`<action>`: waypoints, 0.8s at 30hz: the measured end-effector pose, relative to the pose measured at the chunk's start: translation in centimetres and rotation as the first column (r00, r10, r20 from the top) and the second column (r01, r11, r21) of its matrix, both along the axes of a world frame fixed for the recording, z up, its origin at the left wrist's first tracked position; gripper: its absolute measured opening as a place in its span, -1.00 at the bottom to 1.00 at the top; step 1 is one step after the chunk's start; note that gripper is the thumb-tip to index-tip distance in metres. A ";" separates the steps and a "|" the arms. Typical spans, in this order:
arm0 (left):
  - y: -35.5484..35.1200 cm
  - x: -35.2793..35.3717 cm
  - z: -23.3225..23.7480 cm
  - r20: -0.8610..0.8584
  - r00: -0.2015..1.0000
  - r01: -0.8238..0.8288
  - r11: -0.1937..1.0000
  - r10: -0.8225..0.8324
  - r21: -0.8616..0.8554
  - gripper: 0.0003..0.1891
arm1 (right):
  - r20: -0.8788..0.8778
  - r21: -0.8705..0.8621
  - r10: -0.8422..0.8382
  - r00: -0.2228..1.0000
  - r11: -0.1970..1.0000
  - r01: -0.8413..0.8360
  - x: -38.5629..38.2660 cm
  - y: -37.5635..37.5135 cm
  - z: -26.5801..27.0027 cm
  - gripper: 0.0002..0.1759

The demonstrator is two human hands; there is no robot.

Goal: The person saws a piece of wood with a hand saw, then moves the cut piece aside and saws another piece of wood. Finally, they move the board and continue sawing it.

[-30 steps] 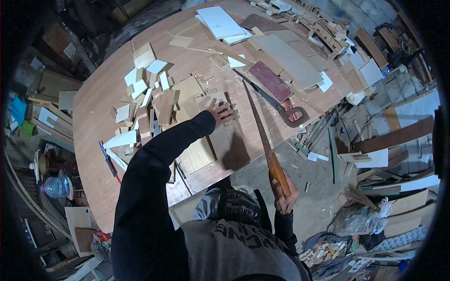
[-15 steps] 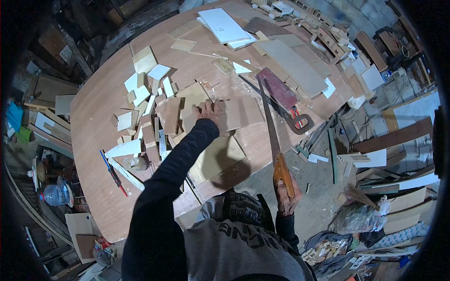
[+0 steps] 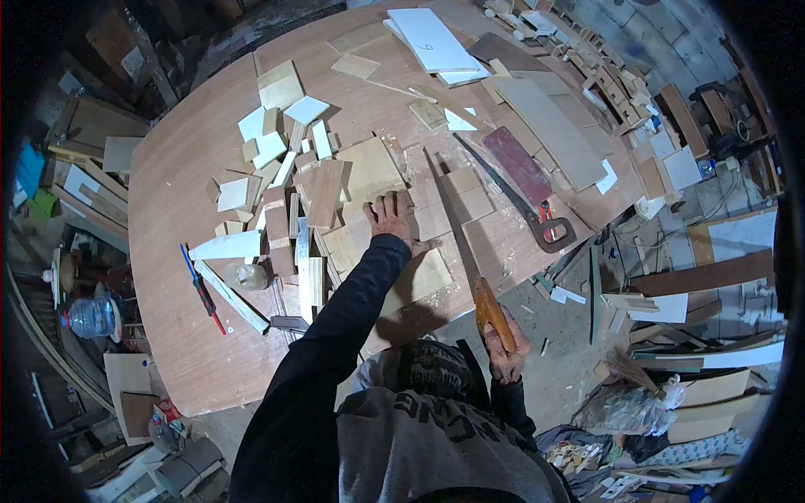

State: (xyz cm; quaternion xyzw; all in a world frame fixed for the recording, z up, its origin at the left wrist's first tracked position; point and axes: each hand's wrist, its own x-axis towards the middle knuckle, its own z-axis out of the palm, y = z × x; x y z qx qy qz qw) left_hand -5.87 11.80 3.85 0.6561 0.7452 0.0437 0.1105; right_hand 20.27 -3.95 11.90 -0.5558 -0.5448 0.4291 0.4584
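Note:
My left hand [image 3: 390, 218] rests on the left end of a flat wooden board [image 3: 453, 204], its fingers bent over the top and the thumb near the front edge. My right hand [image 3: 508, 350] is wrapped round the orange-brown handle of a handsaw [image 3: 458, 220]. The long blade points away from me and overlaps the board in this view, right of my left hand. Under and around my left hand lie pale plywood pieces [image 3: 375, 165]. A brown wood block [image 3: 325, 194] sits just left of it.
A second saw with a dark handle [image 3: 551, 235] lies right of the board, beside a dark red slab [image 3: 517, 163]. Many offcuts [image 3: 268, 151] cover the table's left middle. White panels [image 3: 432, 42] are at the back. Scrap wood and a plastic bag [image 3: 633, 409] are on the floor at right.
The handsaw has moved left, so its blade now overlaps the board. My left hand stays on the board. The whole view has shifted slightly.

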 end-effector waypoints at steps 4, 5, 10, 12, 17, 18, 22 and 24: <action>-1.4 -0.9 -1.4 0.148 0.989 -0.021 0.983 -0.006 0.180 0.11 | -0.019 -0.013 0.097 0.995 0.995 -0.098 -0.2 0.4 0.9 -0.56; -1.5 -0.9 -1.6 0.141 0.990 -0.025 0.983 -0.001 0.182 0.11 | -0.026 -0.011 0.103 0.994 0.995 -0.103 0.1 0.5 0.8 -0.56; -1.9 0.2 -1.7 0.023 0.998 -0.060 0.971 0.057 0.233 -0.34 | 0.061 0.060 0.140 0.988 0.988 -0.144 1.1 -0.3 0.0 -0.55; -1.9 0.1 -2.4 0.065 0.997 -0.068 0.946 0.050 0.318 -0.48 | 0.054 0.077 0.136 0.989 0.987 -0.140 1.3 -0.6 0.0 -0.54; -2.2 -0.6 -2.6 0.014 0.994 0.095 0.903 -0.110 0.419 -0.55 | 0.038 0.066 0.129 0.991 0.989 -0.132 2.7 -1.2 -1.2 -0.54; -2.3 -0.6 -2.6 0.011 0.994 0.098 0.902 -0.113 0.420 -0.55 | 0.012 0.038 0.116 0.993 0.993 -0.116 2.9 -1.3 -1.4 -0.54; -2.2 -0.5 -2.8 0.022 0.987 0.139 0.905 -0.161 0.402 -0.48 | 0.038 0.090 0.126 0.991 0.987 -0.129 3.0 -1.3 -0.5 -0.55; -2.0 -0.6 -3.1 0.045 0.988 0.120 0.910 -0.150 0.398 -0.44 | 0.018 0.070 0.136 0.991 0.988 -0.137 3.0 -1.4 -0.2 -0.54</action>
